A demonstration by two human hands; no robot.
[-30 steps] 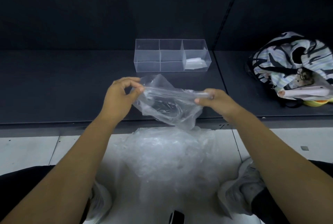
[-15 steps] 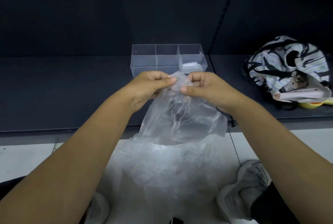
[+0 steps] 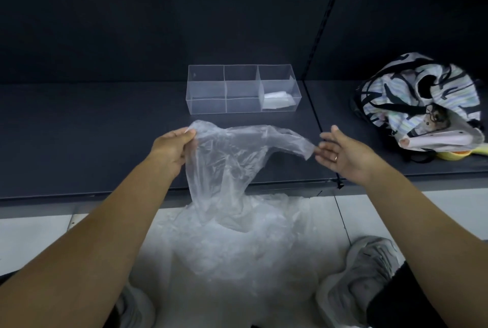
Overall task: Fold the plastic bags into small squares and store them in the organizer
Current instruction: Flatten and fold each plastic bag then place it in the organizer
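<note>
Plastic bag (image 3: 232, 158) now stretched out, hands apart: L hand (image 3: 171, 149) pinches corner, R hand (image 3: 340, 154) opened wide.

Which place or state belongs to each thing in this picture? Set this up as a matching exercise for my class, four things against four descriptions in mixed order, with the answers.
Things
1. left hand
2. right hand
3. folded bag
4. patterned bag

Descriptions
a. open, fingers straight, next to the loose corner of the clear bag
b. on the shelf, far right
c. pinches the clear bag's top corner
d. in the right compartment of the organizer

Pairs: 1-c, 2-a, 3-d, 4-b
</note>
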